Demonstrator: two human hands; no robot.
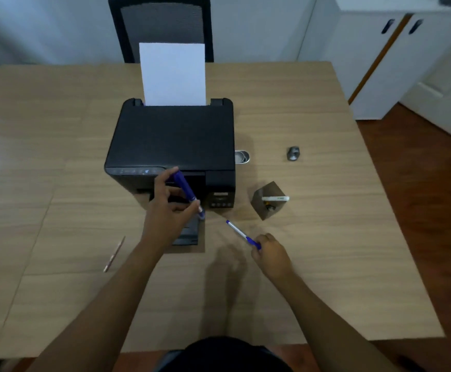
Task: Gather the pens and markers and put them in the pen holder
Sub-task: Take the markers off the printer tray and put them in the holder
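My left hand [169, 210] grips a thick blue marker [185, 187] in front of the black printer, its tip pointing down and to the right. My right hand [271, 255] holds the blue end of a slim ballpoint pen [239, 232], whose clear barrel points up-left toward the printer. The grey square pen holder [264, 208] stands to the right of the printer with a white marker [275, 198] lying across its opening. A thin pencil-like stick [114, 255] lies on the table to the left of my left forearm.
The black printer [170, 138] with a white sheet in its feeder fills the middle of the wooden table [326, 264]. Its output tray [188, 233] sticks out under my left hand. A small tin [242, 156] and a grey object [293, 153] lie right of it. A chair stands behind.
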